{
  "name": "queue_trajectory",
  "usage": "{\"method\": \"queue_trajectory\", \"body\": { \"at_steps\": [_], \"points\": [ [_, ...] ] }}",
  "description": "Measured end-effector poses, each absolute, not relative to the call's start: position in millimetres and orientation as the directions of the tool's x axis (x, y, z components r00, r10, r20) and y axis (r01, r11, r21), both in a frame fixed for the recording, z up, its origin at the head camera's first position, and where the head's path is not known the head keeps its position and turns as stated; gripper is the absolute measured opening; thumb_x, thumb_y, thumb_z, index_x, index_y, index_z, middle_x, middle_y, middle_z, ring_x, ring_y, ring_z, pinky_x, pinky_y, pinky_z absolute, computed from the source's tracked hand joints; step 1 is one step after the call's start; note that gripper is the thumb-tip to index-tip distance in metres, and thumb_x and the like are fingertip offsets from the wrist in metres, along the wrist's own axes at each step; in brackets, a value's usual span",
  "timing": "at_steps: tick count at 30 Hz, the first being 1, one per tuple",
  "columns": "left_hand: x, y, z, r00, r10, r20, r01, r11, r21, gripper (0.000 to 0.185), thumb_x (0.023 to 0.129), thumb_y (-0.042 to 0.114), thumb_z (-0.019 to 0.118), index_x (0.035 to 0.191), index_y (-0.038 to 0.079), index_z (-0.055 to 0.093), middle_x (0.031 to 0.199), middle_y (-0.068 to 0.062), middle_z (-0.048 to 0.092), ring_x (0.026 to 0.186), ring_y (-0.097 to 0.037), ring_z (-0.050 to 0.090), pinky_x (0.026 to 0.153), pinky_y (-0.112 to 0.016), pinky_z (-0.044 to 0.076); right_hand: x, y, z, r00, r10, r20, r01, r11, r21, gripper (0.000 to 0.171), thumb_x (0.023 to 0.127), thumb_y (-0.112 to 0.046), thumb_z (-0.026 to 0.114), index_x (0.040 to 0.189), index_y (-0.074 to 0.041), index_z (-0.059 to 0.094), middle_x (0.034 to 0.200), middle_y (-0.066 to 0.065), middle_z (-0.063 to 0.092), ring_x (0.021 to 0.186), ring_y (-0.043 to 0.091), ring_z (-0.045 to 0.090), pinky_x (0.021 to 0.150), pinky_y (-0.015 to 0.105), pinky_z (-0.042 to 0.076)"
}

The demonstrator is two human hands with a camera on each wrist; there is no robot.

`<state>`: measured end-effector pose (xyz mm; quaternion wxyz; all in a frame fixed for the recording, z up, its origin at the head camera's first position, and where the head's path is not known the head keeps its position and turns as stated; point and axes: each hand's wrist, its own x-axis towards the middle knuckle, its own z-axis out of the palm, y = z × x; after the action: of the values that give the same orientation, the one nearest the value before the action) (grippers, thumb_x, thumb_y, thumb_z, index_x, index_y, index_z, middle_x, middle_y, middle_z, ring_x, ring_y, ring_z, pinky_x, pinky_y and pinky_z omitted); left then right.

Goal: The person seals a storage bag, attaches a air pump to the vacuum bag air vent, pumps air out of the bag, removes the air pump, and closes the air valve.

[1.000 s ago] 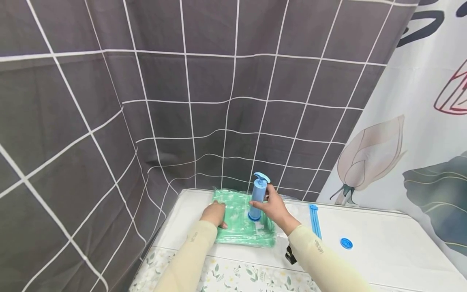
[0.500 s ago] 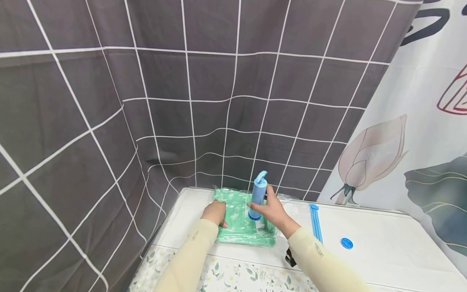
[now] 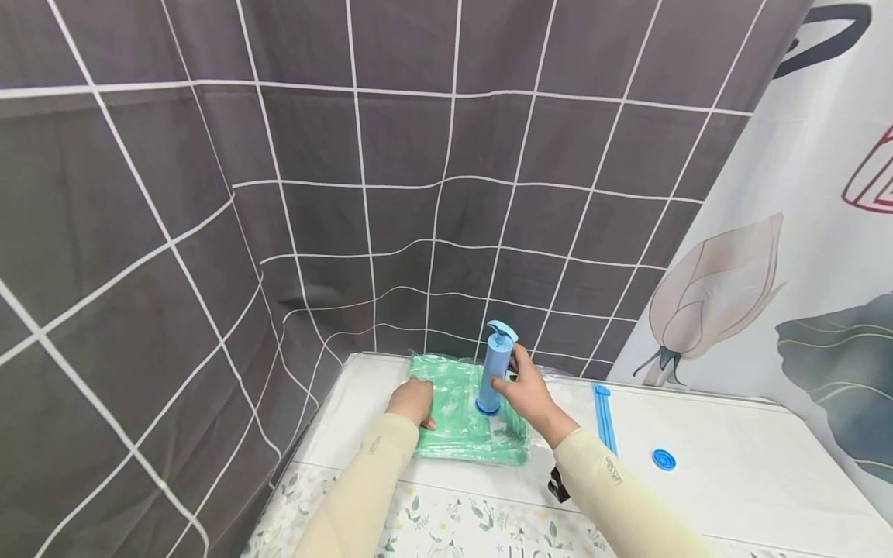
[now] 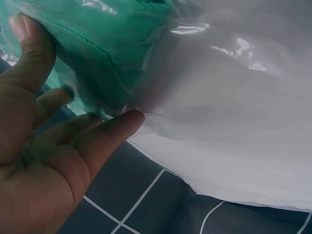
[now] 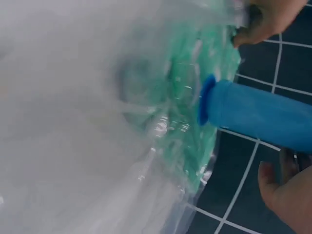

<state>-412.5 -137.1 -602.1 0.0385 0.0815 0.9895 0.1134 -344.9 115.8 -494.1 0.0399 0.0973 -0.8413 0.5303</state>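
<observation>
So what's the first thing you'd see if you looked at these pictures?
Probably the blue hand pump, standing upright on a see-through bag stuffed with green cloth on the white table. The right hand holds the pump's tube, and the left hand presses on the bag's left edge. Behind them hangs a big grey curtain with white squares, and a flower picture fills the right side.
</observation>
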Motion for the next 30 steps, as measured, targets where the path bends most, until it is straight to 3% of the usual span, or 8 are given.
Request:
{"method": "queue_trajectory", "body": {
  "at_steps": [3,7,11,17,22,26,30],
  "points": [
    [-412,-136,-599,-0.985,0.163,-0.057,0.145,0.962,0.231,0.102,0.057,0.042,0.098,0.147,0.0,0.072,0.154,-0.029,0.07,0.154,-0.051,0.06,0.13,-0.062,0.052,-344,116,-497,-0.98,-0.112,0.163,-0.196,0.452,-0.87,0.081,0.103,-0.016,0.08,0.169,0.0,0.036,0.165,0.03,0.057,0.153,0.051,0.058,0.127,0.069,0.052],
    [-407,-134,-593,-0.986,0.155,-0.06,0.137,0.963,0.234,0.1,0.056,0.04,0.099,0.144,-0.001,0.073,0.153,-0.03,0.07,0.153,-0.051,0.061,0.129,-0.062,0.052,-343,112,-498,-0.977,-0.068,0.204,-0.208,0.536,-0.818,0.08,0.099,-0.025,0.09,0.16,0.002,0.045,0.152,0.028,0.064,0.139,0.048,0.068,0.117,0.063,0.061],
    [-406,-133,-590,-0.986,0.156,-0.057,0.14,0.966,0.219,0.1,0.056,0.04,0.098,0.144,0.0,0.074,0.152,-0.029,0.071,0.153,-0.051,0.061,0.129,-0.062,0.053,-342,110,-495,-0.975,-0.044,0.218,-0.203,0.573,-0.794,0.075,0.1,-0.026,0.09,0.156,0.003,0.048,0.141,0.026,0.069,0.128,0.041,0.07,0.11,0.06,0.063],
    [-411,-133,-588,-0.985,0.157,-0.074,0.142,0.974,0.179,0.103,0.056,0.043,0.099,0.146,0.0,0.072,0.154,-0.028,0.07,0.154,-0.05,0.06,0.129,-0.061,0.053,-344,116,-496,-0.973,-0.106,0.204,-0.229,0.509,-0.829,0.073,0.106,-0.013,0.077,0.167,0.003,0.041,0.156,0.03,0.064,0.145,0.049,0.064,0.122,0.067,0.055],
    [-409,-134,-588,-0.986,0.157,-0.062,0.141,0.968,0.209,0.099,0.055,0.041,0.098,0.142,0.0,0.075,0.153,-0.029,0.07,0.153,-0.051,0.061,0.129,-0.062,0.053,-344,118,-502,-0.979,-0.132,0.156,-0.2,0.448,-0.872,0.09,0.103,-0.013,0.079,0.175,-0.001,0.027,0.172,0.03,0.049,0.159,0.054,0.052,0.13,0.071,0.047],
    [-397,-129,-574,-0.987,0.145,-0.063,0.126,0.963,0.239,0.093,0.057,0.035,0.099,0.14,-0.002,0.075,0.152,-0.031,0.07,0.151,-0.053,0.062,0.128,-0.063,0.054,-343,114,-504,-0.981,-0.082,0.173,-0.191,0.503,-0.843,0.094,0.1,-0.022,0.089,0.171,0.001,0.033,0.162,0.03,0.055,0.146,0.051,0.063,0.12,0.065,0.059],
    [-403,-130,-581,-0.987,0.143,-0.073,0.122,0.964,0.236,0.095,0.058,0.035,0.099,0.142,-0.002,0.074,0.153,-0.031,0.07,0.151,-0.052,0.062,0.128,-0.063,0.053,-342,110,-500,-0.979,-0.048,0.201,-0.193,0.56,-0.806,0.086,0.101,-0.024,0.09,0.165,0.004,0.04,0.148,0.028,0.065,0.133,0.044,0.069,0.111,0.06,0.063]
  ]
}}
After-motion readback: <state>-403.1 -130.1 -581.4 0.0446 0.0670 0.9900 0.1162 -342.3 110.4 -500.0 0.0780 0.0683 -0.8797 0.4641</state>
